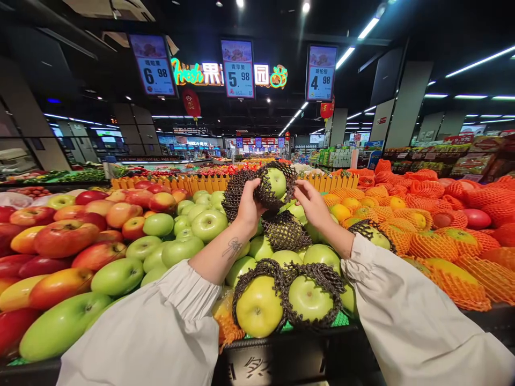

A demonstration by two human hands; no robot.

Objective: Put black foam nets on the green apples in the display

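In the head view, my left hand (pixel 248 206) grips a green apple (pixel 277 183) wrapped in a black foam net (pixel 265 199), held above the green apple pile. My right hand (pixel 311 203) is at the net's right edge, its thumb and fingers pinched on the mesh. Just behind my left hand is a stack of black foam nets (pixel 236 194). Below my hands lies another netted apple (pixel 285 231). Two more net-wrapped apples, a yellowish one (pixel 259 306) and a green one (pixel 310 298), rest at the front edge.
Red and yellow apples (pixel 66 236) fill the left side of the stand. Oranges in orange nets (pixel 436 244) and fruit in red nets (pixel 486 206) lie to the right. A low yellow fence (pixel 209 185) runs behind the fruit. Price screens (pixel 238 69) hang overhead.
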